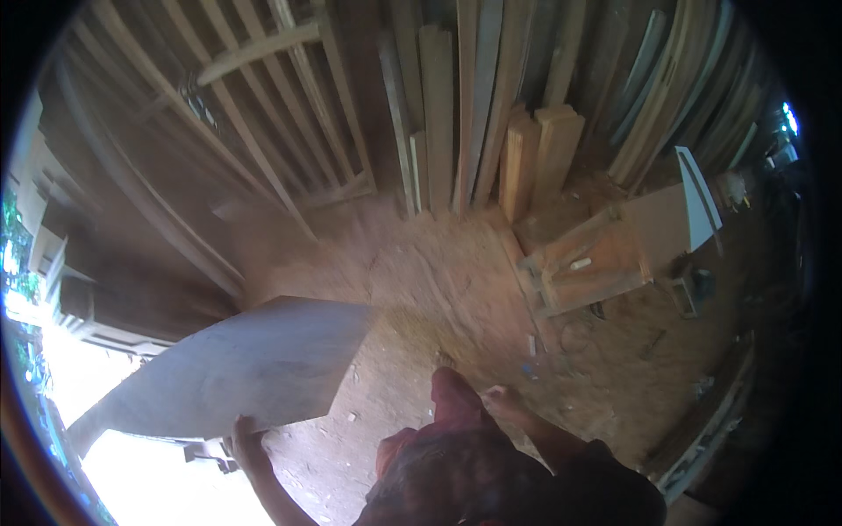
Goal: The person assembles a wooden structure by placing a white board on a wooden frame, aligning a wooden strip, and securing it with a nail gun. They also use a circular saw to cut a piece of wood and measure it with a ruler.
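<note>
Landmark: the low bench [605, 263]. A wide, flat board [263, 364] lies well apart from it, to its left, out over the floor [438, 272]. The left hand [243, 431] holds the board's near edge, closer to the end facing the bench than to the far tip; fingers closed on the edge, some hidden by the sheet. Right hand [502, 401] is off the board, between it and the bench. Its fingers look loosely curled; blur there, cannot tell whether they hold anything.

Cannot tell whether the board's far side rests on anything. Judgement: a sheet this broad, pinched at one edge, will likely swing or dip at its far tip. Better to bring the right hand to the edge facing the bench, so the load is shared, and turn slowly. Watch the corners: upright planks [438, 105] lean beyond the bench and to its left; a slatted frame [259, 54] stands farther left. Footing matters too: the foot [445, 359] is left of the bench, on littered ground. Short, flat steps suit.
</note>
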Demonstrator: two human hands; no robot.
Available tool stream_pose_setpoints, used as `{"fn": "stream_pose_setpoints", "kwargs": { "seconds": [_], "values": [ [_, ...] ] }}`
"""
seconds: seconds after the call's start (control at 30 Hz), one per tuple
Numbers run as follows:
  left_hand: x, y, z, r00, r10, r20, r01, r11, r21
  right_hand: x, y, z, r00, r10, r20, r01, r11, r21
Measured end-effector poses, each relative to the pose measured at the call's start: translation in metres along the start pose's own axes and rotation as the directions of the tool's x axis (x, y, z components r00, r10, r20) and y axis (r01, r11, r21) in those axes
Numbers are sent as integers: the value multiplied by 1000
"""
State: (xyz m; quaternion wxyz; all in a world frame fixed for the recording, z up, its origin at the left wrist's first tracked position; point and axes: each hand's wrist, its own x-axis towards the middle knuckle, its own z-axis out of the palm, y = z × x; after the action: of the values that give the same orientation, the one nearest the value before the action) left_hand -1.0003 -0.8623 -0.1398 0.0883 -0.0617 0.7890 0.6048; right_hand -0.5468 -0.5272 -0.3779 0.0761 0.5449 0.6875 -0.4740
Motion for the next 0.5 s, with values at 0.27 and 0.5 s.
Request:
{"fn": "stream_pose_setpoints", "kwargs": {
  "seconds": [0.27,0.5],
  "values": [
    [78,105,184,933,282,222,-320,934,160,54,54,-85,958,100,-268,-117,992,-48],
    [143,148,384,962,180,204,-184,983,-1,78,-12,-103,968,53,-245,33,941,336]
  ]
}}
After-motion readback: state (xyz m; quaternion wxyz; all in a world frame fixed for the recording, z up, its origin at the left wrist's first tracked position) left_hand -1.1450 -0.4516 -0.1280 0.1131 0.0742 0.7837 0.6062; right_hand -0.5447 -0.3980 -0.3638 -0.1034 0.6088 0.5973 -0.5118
